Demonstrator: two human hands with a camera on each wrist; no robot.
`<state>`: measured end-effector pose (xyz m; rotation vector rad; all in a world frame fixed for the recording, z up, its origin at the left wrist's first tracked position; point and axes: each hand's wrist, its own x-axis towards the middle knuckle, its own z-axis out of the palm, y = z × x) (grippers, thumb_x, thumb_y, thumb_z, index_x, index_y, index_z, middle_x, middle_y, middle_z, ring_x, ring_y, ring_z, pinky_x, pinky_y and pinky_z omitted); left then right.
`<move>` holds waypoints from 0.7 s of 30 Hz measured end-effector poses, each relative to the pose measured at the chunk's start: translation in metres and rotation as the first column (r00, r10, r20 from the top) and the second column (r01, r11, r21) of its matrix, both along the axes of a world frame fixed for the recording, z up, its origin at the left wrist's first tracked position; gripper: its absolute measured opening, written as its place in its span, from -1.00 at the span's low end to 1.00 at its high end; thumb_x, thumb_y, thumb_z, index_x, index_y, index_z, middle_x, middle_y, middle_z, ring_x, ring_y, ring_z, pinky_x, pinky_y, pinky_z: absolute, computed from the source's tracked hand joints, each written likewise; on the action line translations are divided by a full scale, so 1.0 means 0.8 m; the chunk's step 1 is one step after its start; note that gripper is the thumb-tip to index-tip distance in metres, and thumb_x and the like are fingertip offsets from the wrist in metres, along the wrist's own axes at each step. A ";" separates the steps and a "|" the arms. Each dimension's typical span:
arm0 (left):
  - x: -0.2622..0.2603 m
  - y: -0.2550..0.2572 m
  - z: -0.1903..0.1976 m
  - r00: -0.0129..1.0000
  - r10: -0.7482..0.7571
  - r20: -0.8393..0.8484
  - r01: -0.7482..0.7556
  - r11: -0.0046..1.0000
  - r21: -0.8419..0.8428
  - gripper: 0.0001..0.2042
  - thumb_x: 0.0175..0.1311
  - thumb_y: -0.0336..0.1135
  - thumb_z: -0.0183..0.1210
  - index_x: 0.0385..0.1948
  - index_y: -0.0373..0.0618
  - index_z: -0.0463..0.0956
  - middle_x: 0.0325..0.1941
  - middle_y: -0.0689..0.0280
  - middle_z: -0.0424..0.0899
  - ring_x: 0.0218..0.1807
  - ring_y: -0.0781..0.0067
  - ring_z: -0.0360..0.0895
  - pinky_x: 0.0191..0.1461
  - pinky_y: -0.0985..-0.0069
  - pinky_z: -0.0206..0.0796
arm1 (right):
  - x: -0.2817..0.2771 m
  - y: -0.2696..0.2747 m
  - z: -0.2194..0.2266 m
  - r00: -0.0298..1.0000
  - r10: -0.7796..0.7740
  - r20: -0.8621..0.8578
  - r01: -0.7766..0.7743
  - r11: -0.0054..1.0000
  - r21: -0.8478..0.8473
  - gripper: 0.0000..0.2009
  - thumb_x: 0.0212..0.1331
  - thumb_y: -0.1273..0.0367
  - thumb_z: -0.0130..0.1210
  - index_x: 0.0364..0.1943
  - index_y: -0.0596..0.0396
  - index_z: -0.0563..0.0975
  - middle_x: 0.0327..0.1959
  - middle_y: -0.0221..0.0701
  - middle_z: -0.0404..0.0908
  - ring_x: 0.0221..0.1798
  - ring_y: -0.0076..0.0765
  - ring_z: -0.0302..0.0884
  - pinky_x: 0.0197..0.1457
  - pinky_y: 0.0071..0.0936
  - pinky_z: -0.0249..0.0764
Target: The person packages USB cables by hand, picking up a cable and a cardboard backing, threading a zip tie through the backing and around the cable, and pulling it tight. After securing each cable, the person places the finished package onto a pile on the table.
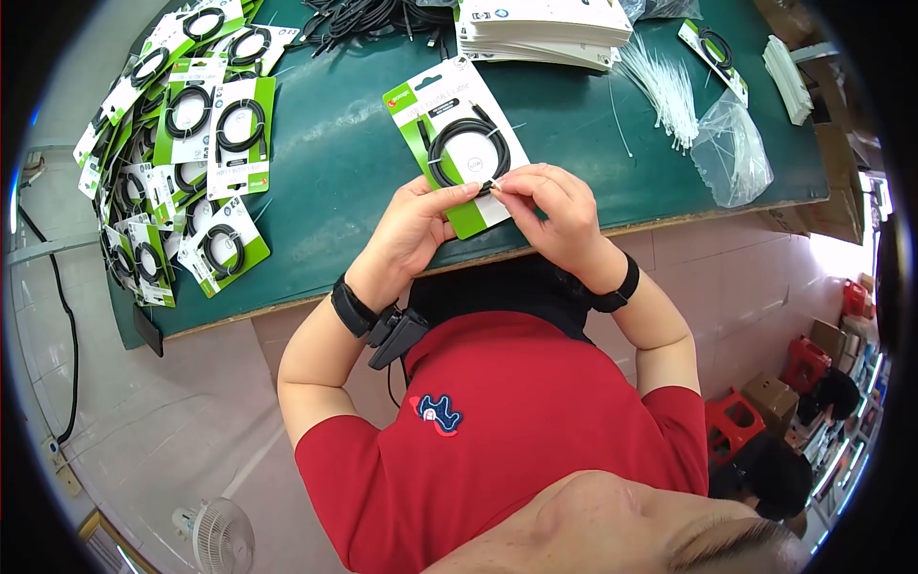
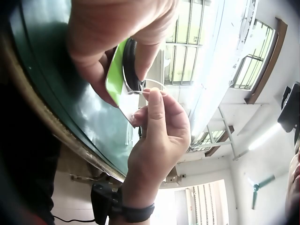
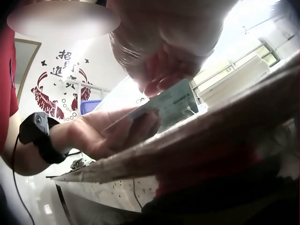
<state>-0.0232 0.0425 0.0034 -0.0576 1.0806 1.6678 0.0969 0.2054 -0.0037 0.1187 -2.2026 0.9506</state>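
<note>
In the head view, a green and white card [image 1: 461,88] carries a coiled black cable [image 1: 466,124] and lies tilted near the table's front edge. My left hand [image 1: 409,228] grips its lower left side, thumb on the front. At the coil's lower edge, my right hand [image 1: 562,212] pinches a thin white tie between thumb and fingertips. The left wrist view shows the tie [image 2: 155,83] looped at the cable [image 2: 130,65], between my left hand [image 2: 117,33] and right hand [image 2: 159,129]. From the right wrist, the card [image 3: 177,100] rests over my left fingers.
Many carded cables [image 1: 189,110] are piled at the left of the green table [image 1: 325,143]. Loose black cables [image 1: 368,21] and a stack of white cards [image 1: 545,29] lie at the back. White ties [image 1: 660,91], a plastic bag [image 1: 732,158] and another carded cable [image 1: 712,50] are at the right.
</note>
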 end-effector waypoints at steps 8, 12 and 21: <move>0.003 0.001 0.001 1.000 -0.008 0.026 0.008 1.000 -0.012 -0.70 0.29 -0.43 0.29 0.03 -0.27 0.51 0.02 0.18 0.68 0.02 0.35 0.68 0.12 0.37 0.58 | 0.005 0.011 0.018 0.972 0.055 0.227 -0.015 0.985 -0.173 -0.86 0.08 0.61 0.33 -0.30 0.20 0.60 -0.33 -0.34 0.68 -0.39 -0.46 0.61 -0.37 -0.60 0.54; 0.001 0.000 0.002 1.000 -0.009 0.021 0.009 1.000 -0.013 -0.70 0.30 -0.43 0.29 0.02 -0.27 0.51 0.02 0.18 0.68 0.03 0.35 0.68 0.12 0.37 0.58 | 0.003 0.009 0.016 0.984 0.039 0.174 -0.017 0.992 -0.125 -0.86 0.08 0.61 0.33 -0.30 0.20 0.60 -0.33 -0.33 0.68 -0.39 -0.46 0.62 -0.37 -0.60 0.54; 0.001 -0.001 0.003 1.000 0.000 0.023 0.000 1.000 -0.007 -0.71 0.29 -0.43 0.29 0.01 -0.27 0.51 0.02 0.18 0.68 0.02 0.34 0.68 0.12 0.38 0.58 | -0.002 0.004 -0.001 0.994 0.020 -0.107 -0.010 0.996 0.088 -0.82 0.04 0.64 0.35 -0.31 0.19 0.58 -0.32 -0.26 0.70 -0.38 -0.42 0.65 -0.40 -0.59 0.54</move>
